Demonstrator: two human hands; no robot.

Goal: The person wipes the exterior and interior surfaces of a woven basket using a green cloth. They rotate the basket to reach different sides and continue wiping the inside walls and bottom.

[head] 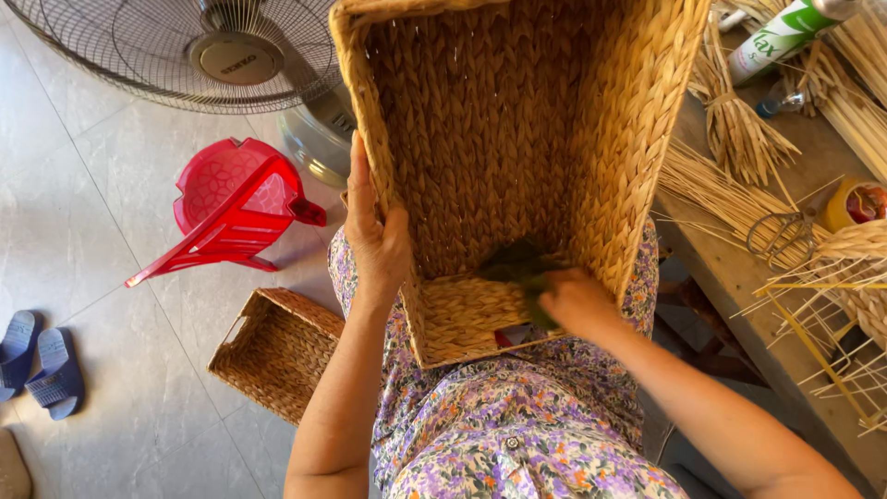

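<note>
A large woven straw basket rests on my lap, its opening turned toward me. My left hand presses flat against the basket's left outer wall and steadies it. Inside the basket, near its bottom edge, my right hand grips a dark green cloth. The cloth lies against the basket's inner weave.
A smaller woven basket sits on the tiled floor at my left. A tipped red plastic stool and a standing fan are behind it. Blue sandals lie far left. The wooden bench at right holds straw bundles, scissors and a spray can.
</note>
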